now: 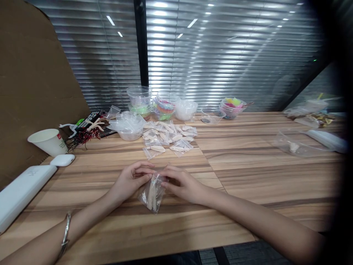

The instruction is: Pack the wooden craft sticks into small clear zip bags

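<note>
Hands: two; left hand [134, 180] and right hand [183, 183] each pinch the clear bag's top between thumb and fingers.
Clear bag [152, 195]: one, between the hands, above the table's [110, 239] near edge; pale sticks inside, perhaps two — glare blurs the count.
Bag heap [165, 132]: overlapping, too many to count; two bags lie nearest the hands.
Left side: one paper cup [49, 142], one small white case [63, 160], one long white box [24, 189].
Room: striped wood stretches rightward — from heap to far-right plastic bag [284, 141].
</note>
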Action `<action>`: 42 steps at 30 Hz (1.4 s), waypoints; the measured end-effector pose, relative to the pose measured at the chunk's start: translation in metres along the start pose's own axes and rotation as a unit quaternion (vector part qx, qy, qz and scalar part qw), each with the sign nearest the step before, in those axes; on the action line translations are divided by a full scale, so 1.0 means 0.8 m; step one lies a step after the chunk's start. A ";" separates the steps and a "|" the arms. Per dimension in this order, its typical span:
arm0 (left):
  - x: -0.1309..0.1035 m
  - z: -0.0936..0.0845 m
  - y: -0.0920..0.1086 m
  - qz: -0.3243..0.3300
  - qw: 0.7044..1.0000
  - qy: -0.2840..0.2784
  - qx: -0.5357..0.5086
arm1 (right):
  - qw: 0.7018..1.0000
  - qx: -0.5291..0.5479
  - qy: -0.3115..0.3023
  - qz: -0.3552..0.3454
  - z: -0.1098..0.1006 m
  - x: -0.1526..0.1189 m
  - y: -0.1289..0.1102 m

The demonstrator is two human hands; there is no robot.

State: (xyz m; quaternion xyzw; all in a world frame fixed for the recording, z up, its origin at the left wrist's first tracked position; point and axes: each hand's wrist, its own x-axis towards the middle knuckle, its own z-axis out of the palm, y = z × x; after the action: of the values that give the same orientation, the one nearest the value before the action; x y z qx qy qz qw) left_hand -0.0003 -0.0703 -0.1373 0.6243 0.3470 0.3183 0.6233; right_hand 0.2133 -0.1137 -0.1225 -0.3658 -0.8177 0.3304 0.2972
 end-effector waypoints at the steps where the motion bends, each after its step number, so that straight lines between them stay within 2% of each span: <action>1: 0.000 0.000 0.001 -0.001 1.000 -0.001 -0.001 | 1.000 0.005 0.000 0.001 0.000 0.000 0.001; 9: -0.001 0.004 0.009 -0.006 1.000 0.002 0.024 | 0.999 0.040 -0.005 0.015 -0.002 0.000 0.000; 15: -0.002 0.003 0.006 0.003 0.999 -0.004 0.038 | 0.999 0.031 -0.010 0.018 -0.003 0.000 -0.001; 22: -0.001 0.004 0.001 0.007 1.000 -0.006 0.008 | 0.999 0.030 -0.006 0.024 -0.003 0.000 0.002; 31: 0.005 0.001 -0.003 -0.008 0.997 -0.068 0.045 | 0.995 0.087 -0.005 0.050 -0.003 0.002 0.011; 34: 0.005 0.000 0.000 -0.004 0.997 -0.069 0.036 | 0.994 0.098 -0.001 0.054 -0.002 0.003 0.013; 38: 0.004 0.002 0.006 -0.032 0.997 -0.064 -0.003 | 0.993 0.105 0.001 0.055 -0.001 0.002 0.015; 42: 0.004 0.003 0.009 -0.032 0.996 -0.084 0.001 | 0.993 0.105 -0.008 0.059 -0.003 0.002 0.014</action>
State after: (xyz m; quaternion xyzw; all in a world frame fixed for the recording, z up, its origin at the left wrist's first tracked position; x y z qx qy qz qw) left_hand 0.0038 -0.0687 -0.1300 0.6378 0.3134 0.2442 0.6598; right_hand 0.2185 -0.1063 -0.1293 -0.3777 -0.7579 0.4340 0.3075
